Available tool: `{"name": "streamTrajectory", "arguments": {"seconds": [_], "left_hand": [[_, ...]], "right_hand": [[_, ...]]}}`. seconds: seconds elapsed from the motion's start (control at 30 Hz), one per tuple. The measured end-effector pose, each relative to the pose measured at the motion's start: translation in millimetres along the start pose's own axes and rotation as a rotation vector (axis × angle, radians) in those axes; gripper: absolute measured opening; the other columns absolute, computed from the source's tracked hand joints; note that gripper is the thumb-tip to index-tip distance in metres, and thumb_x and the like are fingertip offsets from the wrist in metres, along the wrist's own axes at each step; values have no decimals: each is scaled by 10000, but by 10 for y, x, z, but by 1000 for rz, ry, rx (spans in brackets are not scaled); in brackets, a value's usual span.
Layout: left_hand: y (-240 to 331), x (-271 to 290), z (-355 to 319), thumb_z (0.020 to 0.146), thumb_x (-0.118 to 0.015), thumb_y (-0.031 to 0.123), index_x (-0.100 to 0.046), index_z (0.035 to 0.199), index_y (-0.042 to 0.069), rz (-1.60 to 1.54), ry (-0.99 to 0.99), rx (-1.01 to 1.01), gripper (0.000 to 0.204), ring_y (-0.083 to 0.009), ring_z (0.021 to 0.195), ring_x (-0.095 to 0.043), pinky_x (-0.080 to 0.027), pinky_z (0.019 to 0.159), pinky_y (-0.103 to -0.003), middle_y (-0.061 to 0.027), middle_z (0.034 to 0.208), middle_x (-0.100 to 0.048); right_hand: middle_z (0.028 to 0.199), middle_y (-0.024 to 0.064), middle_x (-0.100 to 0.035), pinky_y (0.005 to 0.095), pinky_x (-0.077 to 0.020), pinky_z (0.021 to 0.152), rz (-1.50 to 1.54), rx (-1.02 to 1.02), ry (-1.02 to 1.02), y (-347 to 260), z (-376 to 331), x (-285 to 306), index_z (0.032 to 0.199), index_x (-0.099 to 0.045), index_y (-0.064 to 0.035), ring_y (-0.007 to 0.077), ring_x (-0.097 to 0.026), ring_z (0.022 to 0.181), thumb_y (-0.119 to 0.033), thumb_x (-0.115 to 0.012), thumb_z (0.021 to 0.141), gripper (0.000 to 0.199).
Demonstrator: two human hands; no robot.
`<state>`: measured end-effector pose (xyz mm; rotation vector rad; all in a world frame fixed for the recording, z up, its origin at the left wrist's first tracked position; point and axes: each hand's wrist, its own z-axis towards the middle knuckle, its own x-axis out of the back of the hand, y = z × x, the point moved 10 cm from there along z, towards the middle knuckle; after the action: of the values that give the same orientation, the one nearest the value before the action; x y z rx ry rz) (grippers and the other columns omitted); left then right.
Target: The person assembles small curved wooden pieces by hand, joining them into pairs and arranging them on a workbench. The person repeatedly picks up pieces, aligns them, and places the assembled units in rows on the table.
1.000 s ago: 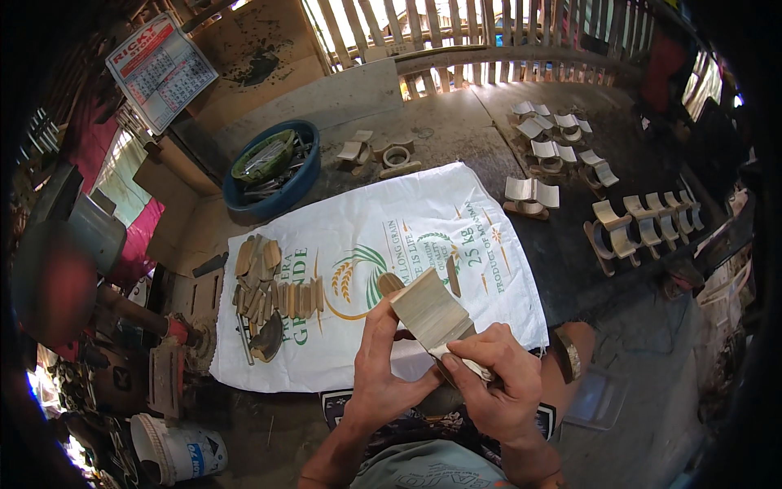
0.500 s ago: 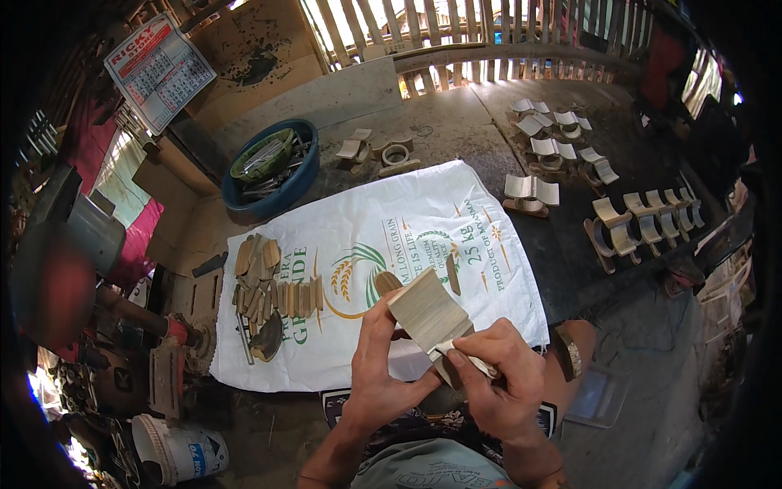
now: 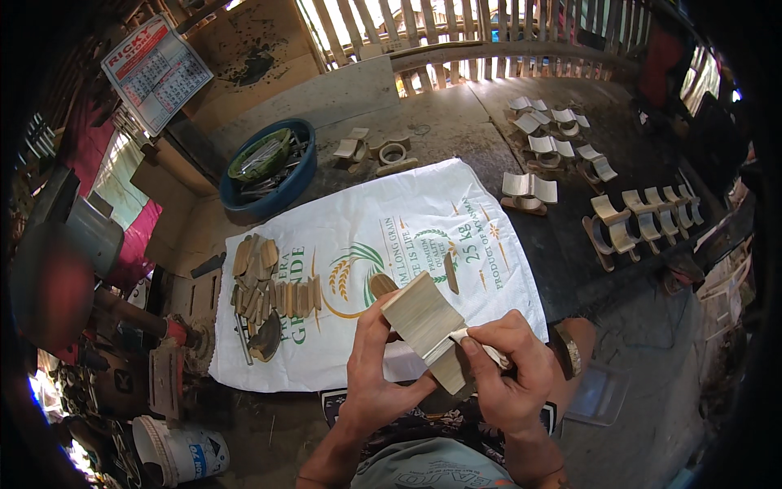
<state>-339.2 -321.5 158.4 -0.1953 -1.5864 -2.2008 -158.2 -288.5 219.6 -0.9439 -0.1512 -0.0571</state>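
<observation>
My left hand (image 3: 376, 379) grips a pale curved wooden piece (image 3: 422, 314) above my lap, thumb and fingers on its opposite edges. A groove or joint crosses the piece at its middle. In my right hand (image 3: 515, 363) a small white folded strip (image 3: 458, 335), perhaps sandpaper or cloth, is pinched between thumb and fingers. The strip's end touches the groove. Below lies a white woven sack (image 3: 456, 183). A rounded wooden offcut (image 3: 381, 284) rests on it just past my left fingers, and a thin wood sliver (image 3: 451, 274) lies farther right.
Small wood scraps (image 3: 259, 281) are heaped on the sack's left side. A blue basin (image 3: 285, 183) with a green bowl and metal tools stands behind. Several curved wooden stands (image 3: 529, 189) cover the right of the table. A white bucket (image 3: 191, 452) is at lower left.
My right hand has moved up and slightly right, carrying the white strip along the groove. The wooden piece has shifted slightly left and tilted, showing more of its lower half.
</observation>
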Motion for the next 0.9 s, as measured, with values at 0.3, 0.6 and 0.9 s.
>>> {"name": "streamTrajectory", "arguments": {"seconds": [0.3,0.6,0.9], "left_hand": [[-3,15,-20,685,-954,124,-468,1506,5,16,-4,3,961,-332,1337,-578,-558,1032,-421,-207,1508,-482],[-3,36,-44,652,-935,95,-471,1490,1,47,-14,3,962,-350,1338,-571,-537,1050,-439,-209,1504,-489],[-31,61,-48,638,-938,87,-468,1489,13,48,-7,-5,975,-386,1380,-542,-515,1088,-469,-224,1520,-483]], "right_hand": [[839,144,-712,341,-498,619,-14,-3,31,14,12,45,1020,-694,20,242,-640,709,109,-792,833,229],[833,143,-694,334,-498,618,-25,-11,41,43,21,74,1028,-688,29,238,-650,716,116,-782,838,229],[843,148,-694,332,-500,624,-26,-1,34,21,25,72,1019,-683,34,235,-651,721,121,-778,836,224]]}}
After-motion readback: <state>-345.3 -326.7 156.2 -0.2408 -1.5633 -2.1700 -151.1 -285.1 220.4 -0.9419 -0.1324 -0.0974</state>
